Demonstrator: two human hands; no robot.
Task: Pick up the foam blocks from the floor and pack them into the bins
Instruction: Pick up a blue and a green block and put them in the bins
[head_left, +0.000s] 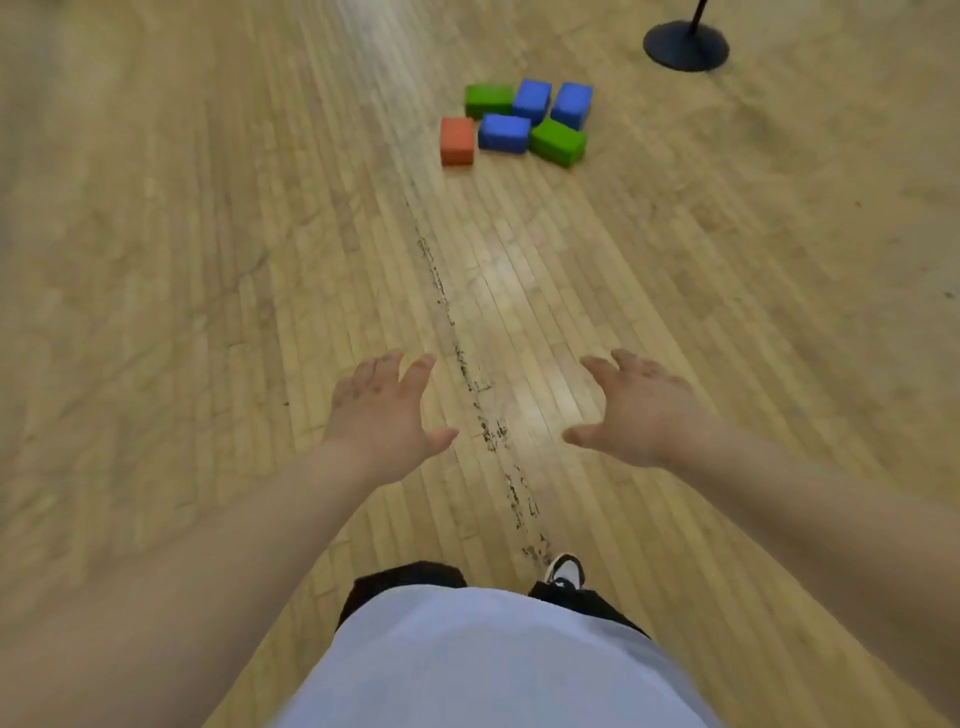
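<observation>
- The left hand (382, 415) reaches forward, palm down over the floor (156, 260), on a bare arm. Its fingers are spread and nearly straight, its thumb points toward 3 o'clock, and it holds nothing.
- The right hand (636, 410) mirrors it: fingers splayed, thumb toward 9 o'clock, nothing in its grasp.
- The 2 hands are apart and touch neither each other nor any block.
- The floor is pale strip wood. A dark scuff line (483, 415) runs from 6 toward 12 o'clock, passing between the hands.
- 6 foam blocks lie on the floor at 12 o'clock, well beyond the hands, clustered in 2 rows.
- The far row is a green block (488, 101) and 2 blue blocks (532, 100), side by side.
- The near row is a red block (457, 140) at 9 o'clock, a blue one in the middle, and a tilted green one at 3 o'clock.
- A black round stand base (685, 44) sits at 1 o'clock from the cluster, apart from it.
- At 6 o'clock are a pale shirt (483, 665), dark trousers and 1 shoe (566, 571).
</observation>
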